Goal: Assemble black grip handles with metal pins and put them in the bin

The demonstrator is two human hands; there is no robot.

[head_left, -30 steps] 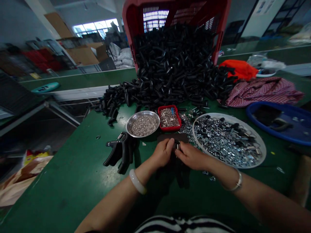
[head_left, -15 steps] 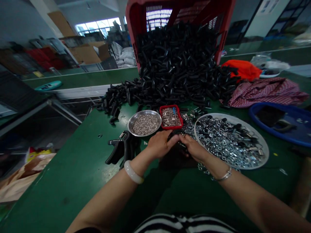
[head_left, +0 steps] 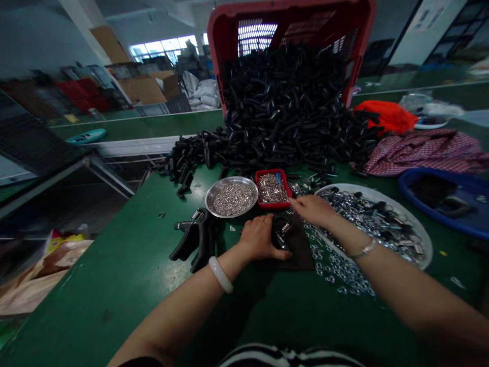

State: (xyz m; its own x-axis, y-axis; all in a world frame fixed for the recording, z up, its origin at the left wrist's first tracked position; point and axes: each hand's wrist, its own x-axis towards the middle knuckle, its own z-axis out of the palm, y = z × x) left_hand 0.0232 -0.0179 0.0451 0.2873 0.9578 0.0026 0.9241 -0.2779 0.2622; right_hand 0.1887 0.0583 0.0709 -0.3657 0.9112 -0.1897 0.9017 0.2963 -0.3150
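My left hand (head_left: 261, 237) is closed around a black hand-grip part (head_left: 281, 235) with a metal spring, holding it down on a dark mat (head_left: 301, 251). My right hand (head_left: 314, 209) reaches forward to the near-left rim of a large white dish (head_left: 422, 237) full of metal rings and black bits; its fingers are curled over loose parts, and I cannot make out what they pinch. A red tray of small metal pieces (head_left: 272, 188) sits just beyond that hand.
A steel bowl of small screws (head_left: 231, 197) stands left of the red tray. Finished black grippers (head_left: 195, 238) lie to the left. A red crate (head_left: 290, 30) spills a heap of black handles (head_left: 282, 117). A blue basin (head_left: 446, 199) and checked cloth (head_left: 424, 150) lie at the right.
My hands have separated. The left hand lowered the black part onto the mat. The right hand moved forward and right to the edge of the white dish.
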